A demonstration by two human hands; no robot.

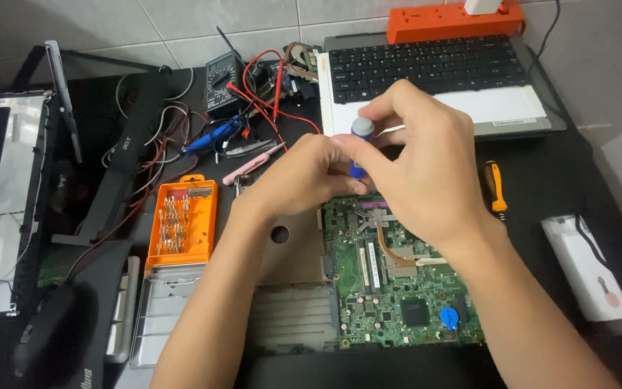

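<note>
Directly below the head camera, both hands meet over the top edge of a green circuit board (pixel 397 281) that lies flat on the dark counter (pixel 541 187). The right hand (pixel 426 166) has its fingers closed round a small blue screwdriver (pixel 361 133) with a grey cap, thumb and forefinger pinching it just under the cap. The left hand (pixel 304 176) comes in from the side, its fingers curled and touching the lower part of the blue handle, so both hands have hold of the same tool. The screwdriver stands nearly upright, its long axis pointing down at the board; the tip is hidden behind the fingers, so whether it touches the board cannot be told. The right hand sits above and around the handle, nearer its cap, while the left is lower, beside the shaft. To the left of the board an orange bit case (pixel 181 223) lies open, well apart from the hands. An orange-handled screwdriver (pixel 496 189) rests on the counter just right of the right wrist, and a laptop keyboard (pixel 426 68) lies beyond the hands.
</note>
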